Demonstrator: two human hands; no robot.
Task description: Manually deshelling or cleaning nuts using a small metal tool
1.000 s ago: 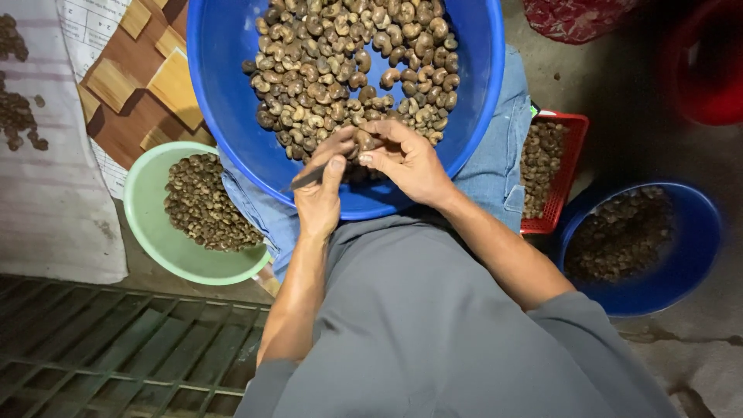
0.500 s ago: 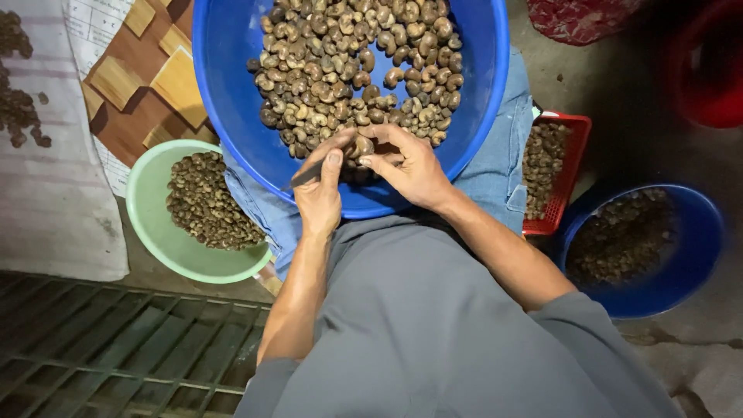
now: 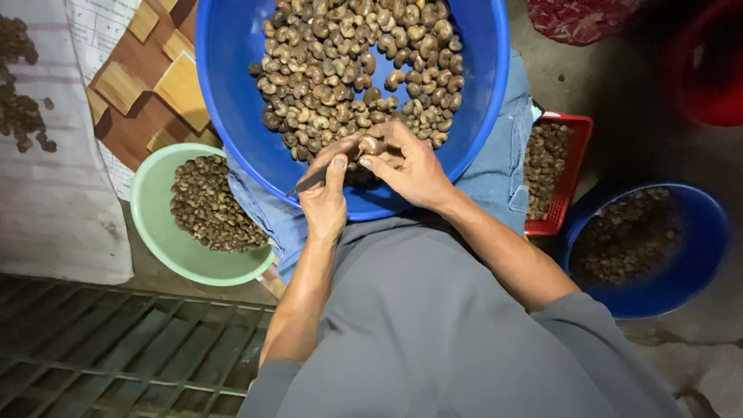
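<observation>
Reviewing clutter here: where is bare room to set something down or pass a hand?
Free: the blue basin's bare left inner wall, and dark floor between the red basket and the small blue bowl. Crowded: the nuts, where left hand and right hand meet.

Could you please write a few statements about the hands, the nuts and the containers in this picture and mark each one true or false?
1. The left hand holds a small dark blade. True.
2. The right hand holds a single nut at its fingertips. True.
3. The large blue basin on the lap is filled with water. False: it holds a heap of brown nuts.
4. The green bowl sits to the person's right. False: it is on the left, beside the knee.
5. A red crate with pieces in it stands on the right side. True.
6. The smaller blue bowl on the right holds nothing. False: it holds dark pieces.
</observation>
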